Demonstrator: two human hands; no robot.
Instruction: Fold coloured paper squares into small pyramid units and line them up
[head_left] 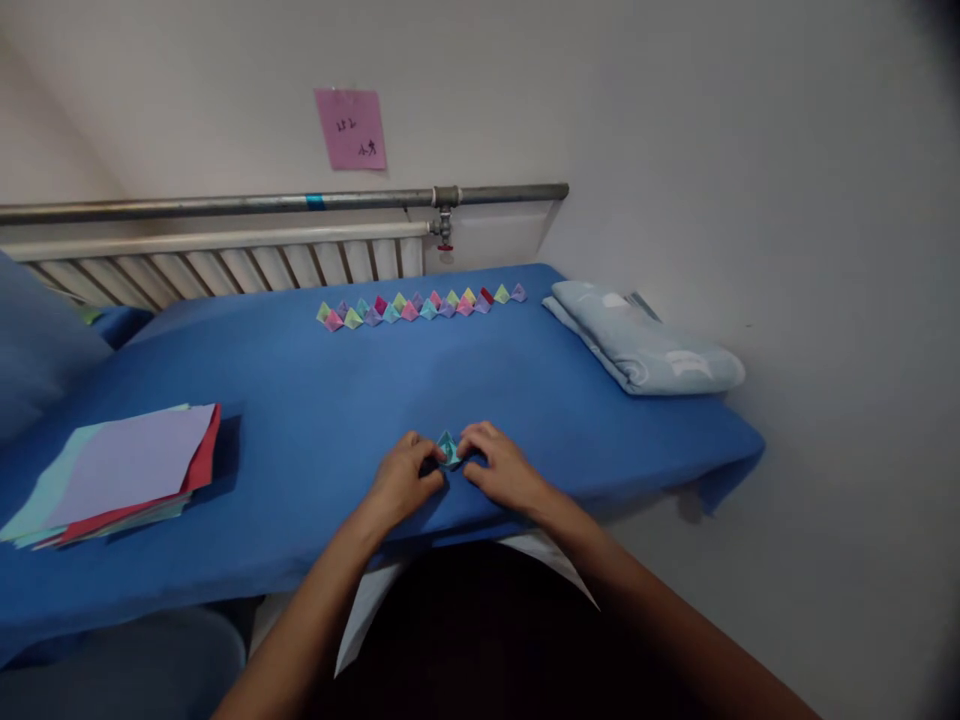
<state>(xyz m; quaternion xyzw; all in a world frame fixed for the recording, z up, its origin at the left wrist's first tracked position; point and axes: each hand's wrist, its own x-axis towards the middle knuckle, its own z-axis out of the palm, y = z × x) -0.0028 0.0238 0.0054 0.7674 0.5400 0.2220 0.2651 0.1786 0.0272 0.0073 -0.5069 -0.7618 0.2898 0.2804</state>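
A small teal folded paper piece (448,450) lies on the blue cloth (315,400) near the front edge. My left hand (405,478) pinches its left side, fingers curled closed. My right hand (501,466) pinches its right side in the same way. Both hands rest on the cloth. At the far side lies a row of several small folded paper pieces (421,306) in pink, green, purple and teal.
A stack of coloured paper sheets (124,470) lies at the left. A folded light-blue blanket (645,345) sits at the right end. Behind are a radiator (225,262), a metal pipe (285,203) and a pink note (350,129) on the wall.
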